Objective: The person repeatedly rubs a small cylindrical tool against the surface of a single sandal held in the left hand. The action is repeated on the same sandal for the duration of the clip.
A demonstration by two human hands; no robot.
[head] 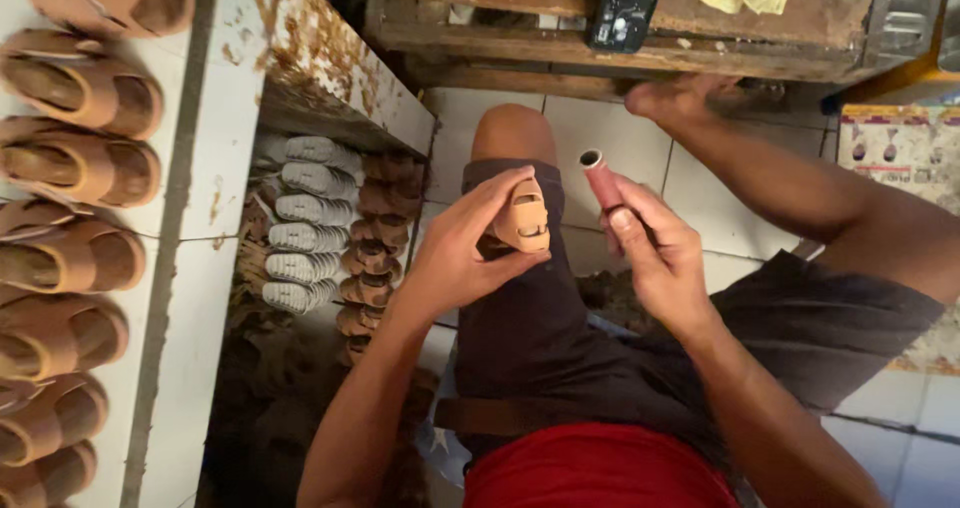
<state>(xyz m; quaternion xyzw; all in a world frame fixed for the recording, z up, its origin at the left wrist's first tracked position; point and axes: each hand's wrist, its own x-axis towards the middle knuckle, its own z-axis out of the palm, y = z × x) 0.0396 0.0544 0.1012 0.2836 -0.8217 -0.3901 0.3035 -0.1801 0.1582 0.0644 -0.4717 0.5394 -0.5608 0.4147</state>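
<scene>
Left hand (465,253): fingers curled around a small tan sandal (523,218), held above the lap over the dark shorts (530,338). Right hand (655,258): closed on a reddish tube (603,180), open end up, just beside the sandal, not touching. Along the left edge of the white shelf (215,118): row of brown sandals (75,163). Below the shelf: stacked grey soles (305,238).

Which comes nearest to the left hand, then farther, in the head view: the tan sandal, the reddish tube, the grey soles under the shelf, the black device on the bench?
1. Tan sandal, held in the left hand.
2. Reddish tube, just to its right, in the right hand.
3. Grey soles, stacked left under the shelf.
4. Black device, far up on the wooden bench.
</scene>
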